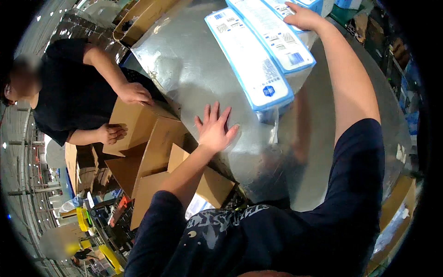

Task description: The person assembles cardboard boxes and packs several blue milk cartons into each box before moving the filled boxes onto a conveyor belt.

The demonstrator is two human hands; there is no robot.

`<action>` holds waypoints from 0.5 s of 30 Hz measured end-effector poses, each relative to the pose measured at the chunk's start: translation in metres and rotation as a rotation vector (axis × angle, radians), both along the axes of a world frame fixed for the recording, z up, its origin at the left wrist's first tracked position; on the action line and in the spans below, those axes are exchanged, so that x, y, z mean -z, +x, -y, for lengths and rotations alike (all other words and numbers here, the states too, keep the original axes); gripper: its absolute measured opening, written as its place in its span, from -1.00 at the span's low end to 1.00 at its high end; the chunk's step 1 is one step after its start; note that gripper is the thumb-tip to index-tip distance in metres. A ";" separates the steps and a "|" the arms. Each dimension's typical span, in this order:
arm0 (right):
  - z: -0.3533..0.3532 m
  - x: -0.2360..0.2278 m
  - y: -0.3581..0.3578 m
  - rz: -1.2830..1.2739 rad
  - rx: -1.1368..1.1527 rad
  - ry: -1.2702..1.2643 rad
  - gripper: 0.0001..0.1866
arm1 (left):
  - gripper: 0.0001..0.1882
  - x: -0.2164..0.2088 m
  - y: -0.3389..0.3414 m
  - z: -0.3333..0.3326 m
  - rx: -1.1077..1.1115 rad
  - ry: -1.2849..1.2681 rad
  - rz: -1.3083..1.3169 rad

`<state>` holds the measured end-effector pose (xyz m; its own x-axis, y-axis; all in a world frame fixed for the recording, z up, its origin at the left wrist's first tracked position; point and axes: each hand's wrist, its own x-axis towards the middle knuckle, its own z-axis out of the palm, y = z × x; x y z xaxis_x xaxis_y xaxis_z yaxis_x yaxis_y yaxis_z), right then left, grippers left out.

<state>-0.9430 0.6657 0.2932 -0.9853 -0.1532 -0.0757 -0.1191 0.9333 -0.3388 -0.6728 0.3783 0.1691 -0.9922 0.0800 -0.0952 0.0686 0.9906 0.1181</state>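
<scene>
Blue-and-white, oblong, plastic-wrapped packs (265,31) lie under the right hand (303,18), grip unclear; empty left hand (214,131) spreads over grey metal counter (191,64); even pressure should suit.

Dk-shirted co-wkr (78,92) at open cardbd box (156,150), L side.

Leftmost pack: you have a long blue-and-white box-shaped pack in glossy film (249,60), lying flat on the grey metal table (184,64), printed broad face up, a loose film strip at its near end.
Middle pack: its long blue-and-white match (277,39) lies alongside on your right, farther over the table.
Rightmost pack: you see a third blue-and-white pack (277,8) beyond, over the table's far part, partly hidden.
</scene>
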 end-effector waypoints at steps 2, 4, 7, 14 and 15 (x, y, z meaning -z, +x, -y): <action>-0.030 0.046 -0.027 -0.150 -0.080 -0.048 -0.18 | -0.31 0.003 -0.005 0.000 0.044 0.006 -0.034; 0.009 0.041 0.004 -0.055 -0.081 -0.035 -0.10 | -0.32 0.030 -0.018 0.035 -0.309 0.688 0.092; 0.025 0.026 0.056 -0.068 -0.114 0.053 -0.08 | -0.30 -0.028 -0.045 0.002 -0.307 2.139 0.282; -0.037 -0.018 0.252 0.038 -0.329 0.044 -0.01 | -0.27 -0.077 0.077 -0.013 -0.282 1.393 0.396; -0.061 0.000 0.261 0.113 -0.334 -0.272 0.01 | -0.23 -0.083 0.087 -0.004 -0.241 1.388 0.496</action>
